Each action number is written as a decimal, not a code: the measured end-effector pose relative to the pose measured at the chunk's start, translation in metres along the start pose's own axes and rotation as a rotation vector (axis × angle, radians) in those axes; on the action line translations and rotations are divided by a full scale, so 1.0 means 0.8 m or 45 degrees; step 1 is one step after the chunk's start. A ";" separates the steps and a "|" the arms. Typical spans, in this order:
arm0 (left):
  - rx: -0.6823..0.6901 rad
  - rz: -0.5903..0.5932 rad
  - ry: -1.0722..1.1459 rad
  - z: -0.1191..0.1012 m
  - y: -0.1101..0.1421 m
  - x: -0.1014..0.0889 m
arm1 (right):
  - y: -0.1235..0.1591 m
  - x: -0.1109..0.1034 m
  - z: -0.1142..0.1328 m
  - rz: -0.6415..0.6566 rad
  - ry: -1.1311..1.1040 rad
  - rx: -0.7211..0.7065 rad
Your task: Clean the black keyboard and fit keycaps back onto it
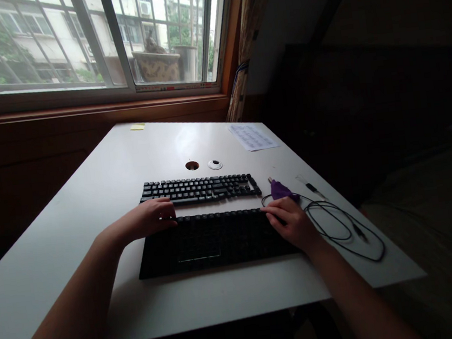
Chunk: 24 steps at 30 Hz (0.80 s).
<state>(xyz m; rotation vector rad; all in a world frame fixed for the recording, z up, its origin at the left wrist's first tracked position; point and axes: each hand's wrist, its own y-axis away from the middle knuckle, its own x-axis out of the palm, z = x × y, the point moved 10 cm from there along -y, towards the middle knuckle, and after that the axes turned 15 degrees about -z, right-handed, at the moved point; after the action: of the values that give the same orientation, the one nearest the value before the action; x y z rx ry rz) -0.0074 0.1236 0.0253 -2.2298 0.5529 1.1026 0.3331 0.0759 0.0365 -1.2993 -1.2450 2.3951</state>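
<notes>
A flat black keyboard-sized panel (234, 239) lies on the white table in front of me, with a faint rectangular outline on its surface and a row of small bumps along its far edge. My left hand (156, 216) grips that edge near its left end, thumb on the near side and fingers curled beyond. Near the right end, my right hand (291, 222) pinches the same edge between thumb and fingers. Just past the panel sits a black keyboard (199, 188) with its keys up, close to my left fingers. What lies under the panel is hidden.
Right of the panel are a purple cloth-like item (280, 189), a looped black cable (338, 205) and a small black-tipped item (313, 188). Farther back are a table hole (192, 166), a round white cap (214, 165), printed sheets (253, 136) and a yellow note (137, 127).
</notes>
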 end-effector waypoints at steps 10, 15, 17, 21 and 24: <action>-0.001 0.018 -0.002 0.000 0.001 0.002 | 0.003 0.010 0.013 0.094 -0.004 -0.063; -0.008 0.015 -0.002 0.001 0.001 0.002 | 0.005 0.010 0.017 0.107 0.019 -0.089; -0.014 0.022 -0.003 0.001 0.001 0.002 | 0.005 0.012 0.019 0.131 0.023 -0.112; -0.011 0.013 0.006 0.002 0.001 0.002 | 0.005 0.017 0.023 0.187 0.018 -0.134; -0.003 0.003 0.020 0.001 0.001 0.001 | 0.005 0.018 0.023 0.192 0.031 -0.121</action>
<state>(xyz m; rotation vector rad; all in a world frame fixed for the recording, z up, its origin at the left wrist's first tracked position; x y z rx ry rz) -0.0082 0.1235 0.0237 -2.2422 0.5611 1.0888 0.3115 0.0693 0.0298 -1.4962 -1.3133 2.4384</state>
